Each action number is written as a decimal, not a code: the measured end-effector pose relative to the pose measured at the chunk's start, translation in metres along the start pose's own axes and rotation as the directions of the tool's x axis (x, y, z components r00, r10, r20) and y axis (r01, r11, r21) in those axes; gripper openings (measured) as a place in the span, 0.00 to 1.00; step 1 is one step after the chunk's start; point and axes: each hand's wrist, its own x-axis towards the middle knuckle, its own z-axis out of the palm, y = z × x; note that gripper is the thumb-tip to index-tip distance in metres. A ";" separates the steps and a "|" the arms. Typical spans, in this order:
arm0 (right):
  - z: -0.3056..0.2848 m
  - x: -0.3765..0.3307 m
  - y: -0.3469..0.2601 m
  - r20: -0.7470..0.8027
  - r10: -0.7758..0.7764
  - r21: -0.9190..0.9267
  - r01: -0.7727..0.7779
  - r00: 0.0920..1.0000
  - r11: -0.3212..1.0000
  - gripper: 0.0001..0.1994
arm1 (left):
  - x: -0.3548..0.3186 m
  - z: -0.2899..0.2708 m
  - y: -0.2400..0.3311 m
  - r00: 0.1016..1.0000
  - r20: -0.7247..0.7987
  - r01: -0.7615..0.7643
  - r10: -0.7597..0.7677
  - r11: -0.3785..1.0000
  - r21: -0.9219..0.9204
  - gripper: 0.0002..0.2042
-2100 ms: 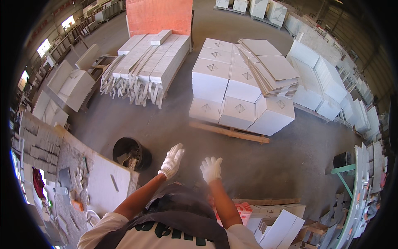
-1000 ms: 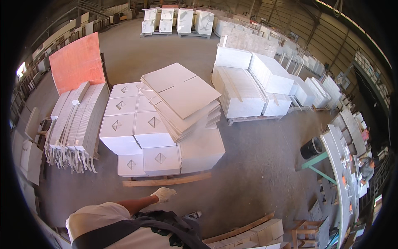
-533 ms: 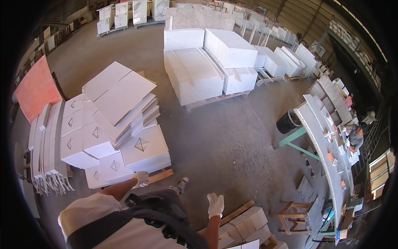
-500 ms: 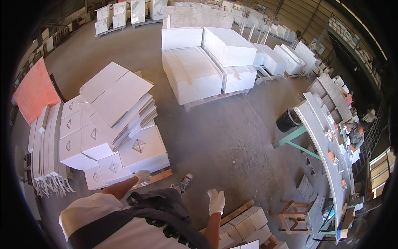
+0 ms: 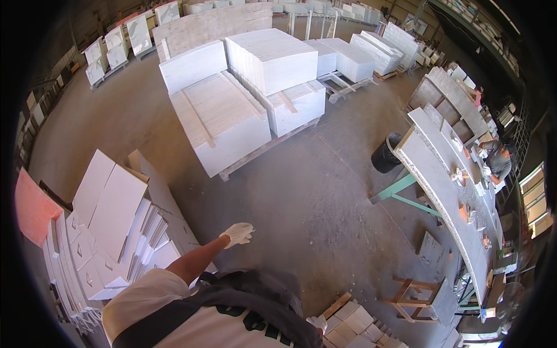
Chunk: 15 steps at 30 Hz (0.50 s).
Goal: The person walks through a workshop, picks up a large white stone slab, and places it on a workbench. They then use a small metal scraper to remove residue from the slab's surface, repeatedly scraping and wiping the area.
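Workshop: white slab stacks (image 5: pixel 272 52), long workbench (image 5: pixel 449 191)

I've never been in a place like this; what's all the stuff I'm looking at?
Slab stacks: several, white, pallet, upper centre
Veined slabs: several, white-grey, upper left
Farther stacks: several, whitish, upper right
Flat sheets: one pile, pale, left, atop cartons
Cartons: several, white, lower left
Board: one, orange-red, far left
Bucket: one, black, beside table
Long table: one, grey, green-legged, right
Co-worker: one, grey top, beyond table
Wooden stand: one, brown, lower right
Blocks: several, whitish, bottom
Left hand: one, white-gloved, centre
Right hand: one, whitish, mostly hidden, bottom
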 end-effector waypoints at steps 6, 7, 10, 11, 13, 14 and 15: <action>0.074 0.062 -0.088 0.260 -0.246 -0.864 0.339 0.934 0.373 0.16 | 0.134 0.028 0.040 0.990 0.117 -0.121 0.075 0.881 0.457 0.24; 0.092 0.073 -0.115 0.328 -0.272 -0.895 0.390 0.905 0.216 0.16 | 0.152 0.026 0.034 0.981 0.170 -0.181 0.091 0.733 0.656 0.24; 0.152 0.102 -0.230 0.463 -0.349 -0.865 0.502 0.815 0.024 0.16 | 0.190 0.006 0.034 0.942 0.325 -0.336 0.084 0.215 0.917 0.24; 0.174 0.110 -0.276 0.505 -0.378 -0.840 0.543 0.776 -0.007 0.16 | 0.199 -0.001 0.041 0.924 0.382 -0.383 0.034 0.138 0.913 0.22; 0.225 0.119 -0.375 0.519 -0.500 -0.682 0.689 0.693 0.246 0.12 | 0.223 -0.015 0.075 0.969 0.242 -0.248 0.056 0.242 0.938 0.23; 0.252 0.122 -0.427 0.432 -0.450 -0.538 0.624 0.782 0.567 0.10 | 0.228 -0.017 0.091 0.986 0.165 -0.166 0.030 0.298 0.940 0.24; 0.272 0.121 -0.477 0.490 -0.479 -0.377 0.673 0.728 0.637 0.10 | 0.239 -0.021 0.111 0.987 0.151 -0.163 0.064 0.336 0.927 0.22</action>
